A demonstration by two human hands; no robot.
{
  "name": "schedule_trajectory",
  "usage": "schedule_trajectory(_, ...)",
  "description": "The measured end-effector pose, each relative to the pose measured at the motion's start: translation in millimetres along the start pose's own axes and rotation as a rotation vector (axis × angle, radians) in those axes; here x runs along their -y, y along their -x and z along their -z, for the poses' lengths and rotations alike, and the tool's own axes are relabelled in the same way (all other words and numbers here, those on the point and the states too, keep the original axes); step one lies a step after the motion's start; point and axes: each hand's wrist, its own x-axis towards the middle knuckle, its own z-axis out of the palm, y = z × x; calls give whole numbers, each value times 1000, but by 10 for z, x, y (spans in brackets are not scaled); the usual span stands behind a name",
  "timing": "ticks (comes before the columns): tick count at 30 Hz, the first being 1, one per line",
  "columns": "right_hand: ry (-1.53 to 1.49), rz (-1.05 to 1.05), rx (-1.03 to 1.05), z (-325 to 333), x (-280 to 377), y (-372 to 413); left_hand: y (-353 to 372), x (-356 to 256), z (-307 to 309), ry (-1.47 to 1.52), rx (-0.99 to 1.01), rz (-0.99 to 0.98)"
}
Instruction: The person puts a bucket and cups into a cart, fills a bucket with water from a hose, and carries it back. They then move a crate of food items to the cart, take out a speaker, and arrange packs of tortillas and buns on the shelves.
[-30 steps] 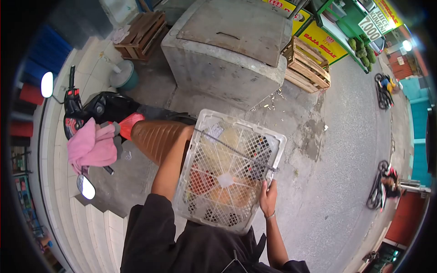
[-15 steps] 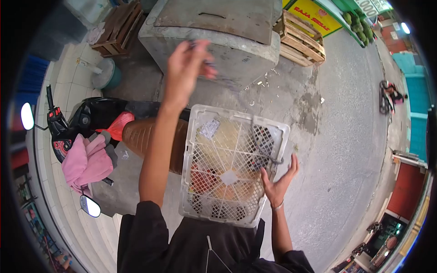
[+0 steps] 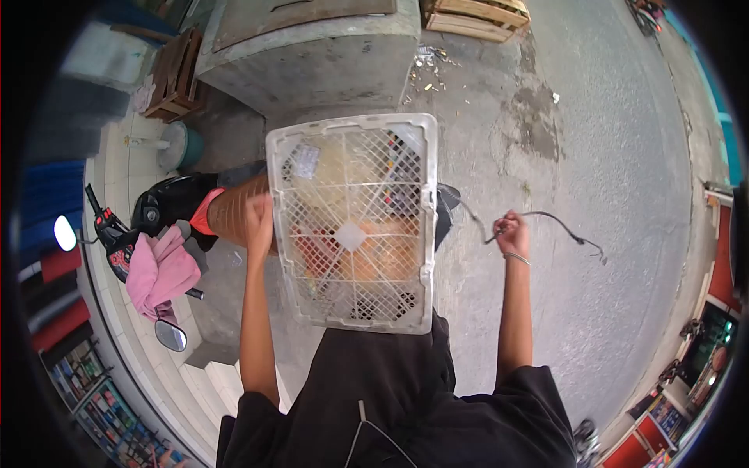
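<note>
A white plastic lattice crate (image 3: pixel 350 236) sits on the brown seat (image 3: pixel 238 218) of a motorbike, with bagged goods showing through its mesh. My left hand (image 3: pixel 260 222) is closed at the crate's left edge, its fingertips partly hidden against the rim. Out to the right of the crate, my right hand (image 3: pixel 512 228) grips a dark cord (image 3: pixel 552 214). One part of that cord runs back toward the crate's right side; the free end hangs to the right and looks like a hook.
A pink cloth (image 3: pixel 162 271) hangs over the motorbike's handlebar area, near a mirror (image 3: pixel 170 335). Ahead stands a concrete block (image 3: pixel 320 74), with wooden crates (image 3: pixel 477 17) beside it. White tiled steps (image 3: pixel 117 257) line the left; a paved road (image 3: pixel 616 156) lies right.
My left hand has come down from above the concrete block to the crate's left edge. My right hand has closed on the cord and moved out rightward. The view has shifted.
</note>
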Motion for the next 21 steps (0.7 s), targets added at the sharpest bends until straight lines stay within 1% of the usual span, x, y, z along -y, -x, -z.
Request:
schedule_trajectory(1, 42, -51, 13, 220, -156, -155, 190, 246, -38, -54, 11, 124)
schedule_trajectory(3, 209, -17, -62, 376, -410, -339, 484, 403, -26, -61, 189, 230)
schedule_trajectory(4, 203, -18, -49, 392, -454, -405, 569, 425, -51, -64, 179, 222)
schedule_trajectory(6, 796, 41, -137, 389, -543, -490, 722, 391, -92, -52, 95, 200)
schedule_trajectory(7, 796, 41, -121, 377, -610, -521, 746, 383, -103, -54, 81, 198)
schedule_trajectory(9, 1223, 230, -284, 371, -760, -560, 776, 423, -120, -2, 38, 151)
schedule_trajectory(10, 1239, 546, -101, 3, -716, -62, 783, 415, -94, -2, 16, 164)
schedule_trajectory(12, 1035, 490, 388, -590, -600, 549, 768, 391, -52, 10, 91, 228)
schedule_trajectory(13, 998, 284, 528, -828, -597, 769, 759, 422, -75, 16, 54, 242)
schedule_trajectory(15, 1327, 192, 582, -1113, -693, 999, 764, 477, -144, 22, 11, 135)
schedule_trajectory(16, 1346, 192, 636, -1145, -805, 1005, 762, 485, -154, 48, 3, 125)
schedule_trajectory(17, 1326, 502, 600, -1165, -941, 977, 744, 462, -164, 78, -11, 113)
schedule_trajectory(18, 1273, 809, 558, -1187, -1036, 1002, 734, 409, -151, 28, -44, 115)
schedule_trajectory(19, 1282, 820, 614, -1207, -1047, 1055, 758, 357, -117, -20, -69, 116)
schedule_trajectory(20, 1270, 705, 553, -1231, -1007, 1079, 809, 303, -69, -7, -110, 123)
schedule_trajectory(21, 1263, 594, 489, -1317, -972, 1109, 850, 241, -23, 4, -100, 123)
